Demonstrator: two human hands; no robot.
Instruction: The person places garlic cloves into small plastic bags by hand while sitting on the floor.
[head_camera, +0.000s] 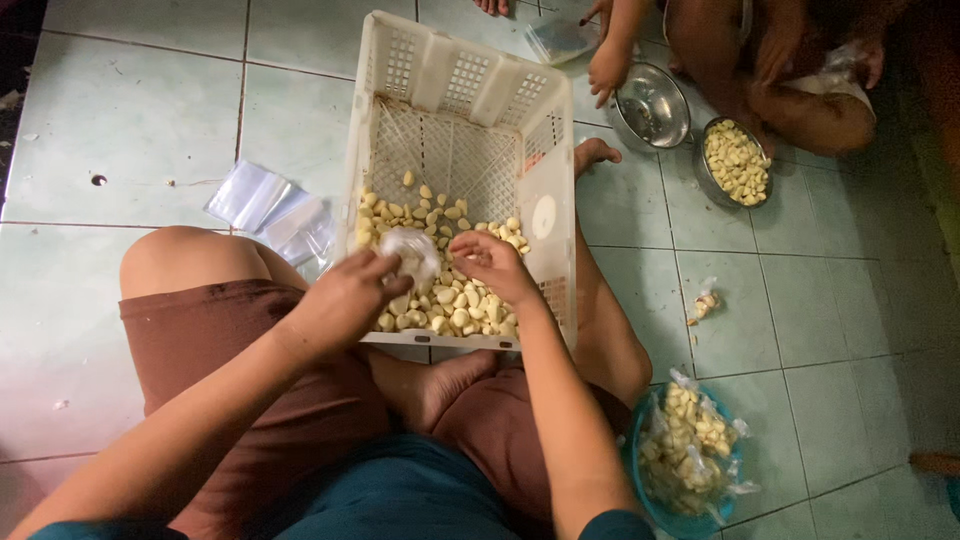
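Bagging peeled garlic on a pale green tiled floor (120, 110).

Left hand (345, 300) grips a small clear plastic bag (412, 252); right hand (495, 265) pinches closed at its mouth, over the white crate (545, 215) of peeled garlic cloves (445, 300). Beyond, a steel bowl (738, 160).

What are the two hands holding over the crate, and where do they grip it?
Left hand holds a small clear plastic bag by its rim; right hand pinches the opposite edge, over the white crate.

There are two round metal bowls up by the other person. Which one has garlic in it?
The right-hand metal bowl, beside the seated person's leg, is full of peeled cloves. The left metal bowl, below that person's hand, looks empty.
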